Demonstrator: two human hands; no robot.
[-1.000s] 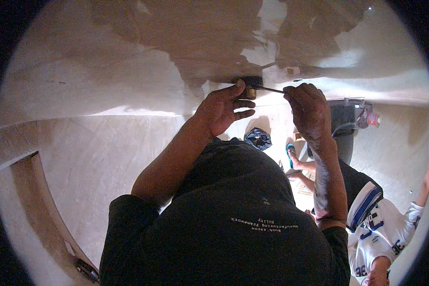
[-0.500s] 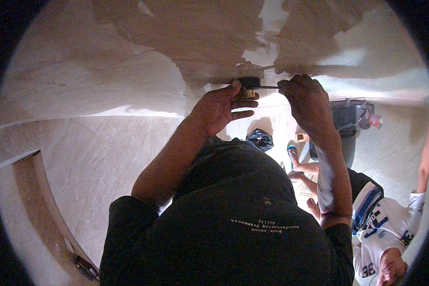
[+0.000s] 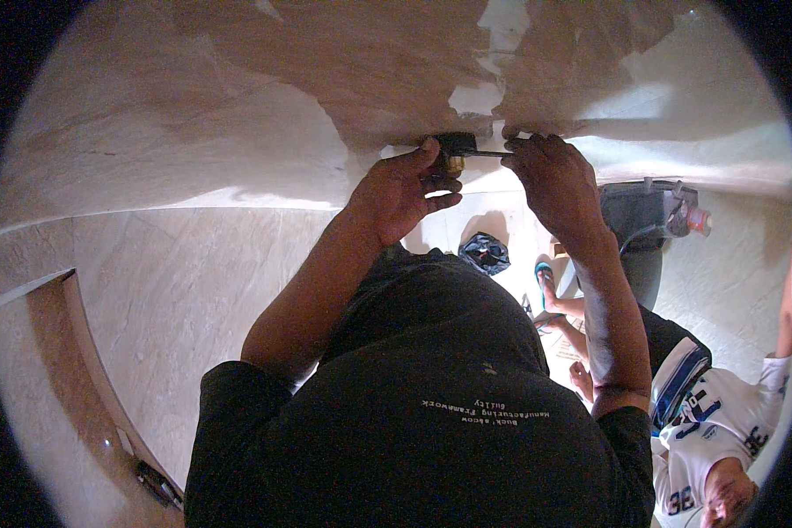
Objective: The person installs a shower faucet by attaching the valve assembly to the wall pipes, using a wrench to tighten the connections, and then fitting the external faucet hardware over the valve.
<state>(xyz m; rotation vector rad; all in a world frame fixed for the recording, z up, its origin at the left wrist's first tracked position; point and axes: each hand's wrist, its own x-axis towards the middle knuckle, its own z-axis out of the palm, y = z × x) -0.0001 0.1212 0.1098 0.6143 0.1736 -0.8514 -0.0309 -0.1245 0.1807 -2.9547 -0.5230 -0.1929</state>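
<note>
Against the marbled wall is a small fitting with a round black part (image 3: pixel 457 143) and a brass-coloured end (image 3: pixel 454 165). My left hand (image 3: pixel 394 195) closes round it, thumb on the near left side and some fingers curling behind and below. From the right, my right hand (image 3: pixel 553 183) grips a thin dark rod-like tool (image 3: pixel 490 154) in its bent fingers. The tool lies roughly level, its far tip meeting the fitting. Its handle, if any, is hidden in the right hand, and the exact kind of tool cannot be made out.
A black plastic bag (image 3: pixel 484 253) lies on the floor below my hands. Right of it stands a grey bin-like container (image 3: pixel 644 216) with a red-capped item (image 3: pixel 699 222) on it. A person in a white jersey (image 3: pixel 713 414) is at the lower right. A ledge (image 3: pixel 88 352) runs along the left.
Both hands, the fitting and the tool appear slightly further left and up in the picture. The right index finger now reaches a little closer to the wall. Both holds are kept.
</note>
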